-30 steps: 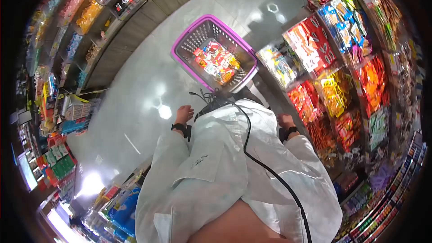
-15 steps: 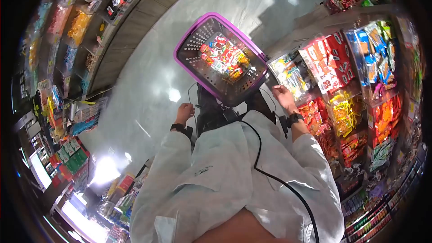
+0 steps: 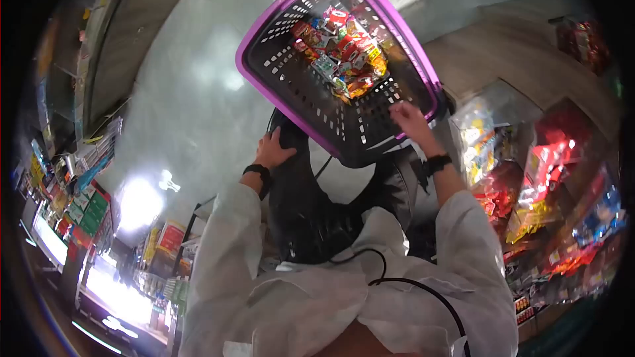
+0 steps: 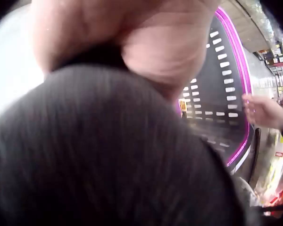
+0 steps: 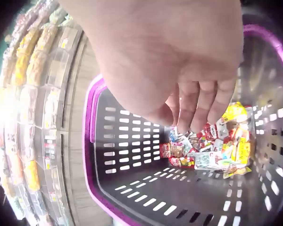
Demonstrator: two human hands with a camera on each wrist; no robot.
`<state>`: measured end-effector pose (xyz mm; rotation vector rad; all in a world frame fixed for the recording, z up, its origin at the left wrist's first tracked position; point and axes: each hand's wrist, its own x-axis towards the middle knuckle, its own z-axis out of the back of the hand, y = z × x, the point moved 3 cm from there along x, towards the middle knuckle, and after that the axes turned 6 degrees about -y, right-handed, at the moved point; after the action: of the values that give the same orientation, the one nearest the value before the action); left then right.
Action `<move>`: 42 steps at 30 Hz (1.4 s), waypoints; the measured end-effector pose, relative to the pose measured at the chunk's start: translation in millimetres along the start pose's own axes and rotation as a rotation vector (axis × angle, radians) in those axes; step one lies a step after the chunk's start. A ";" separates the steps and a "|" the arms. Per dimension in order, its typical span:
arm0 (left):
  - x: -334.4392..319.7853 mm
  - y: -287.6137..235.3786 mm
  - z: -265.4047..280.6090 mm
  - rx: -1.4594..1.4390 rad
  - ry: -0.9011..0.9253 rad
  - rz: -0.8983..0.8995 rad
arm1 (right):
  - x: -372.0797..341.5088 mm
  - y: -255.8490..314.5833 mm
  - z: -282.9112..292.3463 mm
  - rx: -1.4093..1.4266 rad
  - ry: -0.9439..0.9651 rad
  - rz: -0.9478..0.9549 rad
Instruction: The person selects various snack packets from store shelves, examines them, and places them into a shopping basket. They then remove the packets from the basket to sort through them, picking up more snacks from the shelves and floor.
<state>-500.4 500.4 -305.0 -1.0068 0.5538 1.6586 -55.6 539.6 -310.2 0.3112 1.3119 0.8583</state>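
Note:
A black basket with a purple rim point(image 3: 291, 118) stands on the floor before the knees. Several small bright snack packets point(image 3: 350, 53) lie in its bottom. My right hand point(image 3: 410, 120) reaches over the near right part of the rim, fingers loosely bent. In the right wrist view that hand point(image 5: 174, 66) hangs above the packets point(image 5: 212, 146) with nothing in its grasp. My left hand point(image 3: 272, 151) rests at the left knee of the dark trousers point(image 3: 291, 192), thumb spread. The left wrist view shows part of this hand point(image 4: 165, 42) above blurred dark cloth point(image 4: 94, 150).
Clear bins of packaged sweets point(image 3: 479, 145) stand close on the right. Shelves point(image 3: 86, 86) run along the left, more goods point(image 3: 169, 238) at lower left. Grey floor point(image 3: 188, 86) lies left of the basket. A black cable point(image 3: 430, 291) crosses the pale shirt.
The body has lowered toward the basket, which now appears larger and nearer. My right hand has moved from beside the bins to over the basket rim; my left hand has come to the knee.

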 end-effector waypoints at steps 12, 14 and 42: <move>18.0 -33.6 1.0 -0.047 -0.078 0.132 | 327.9 -68.0 -104.8 -0.532 -0.042 0.045; 18.8 -41.9 5.6 -0.048 -0.102 0.139 | 347.7 -75.6 -117.2 -0.579 0.017 0.190; 29.7 -56.7 18.3 -0.042 -0.185 0.092 | 329.0 -232.5 -146.7 -0.996 0.241 0.408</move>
<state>-455.7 549.1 -312.8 -0.8574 0.4492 1.8298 -101.3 577.8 -734.8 -0.3388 0.8924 1.8176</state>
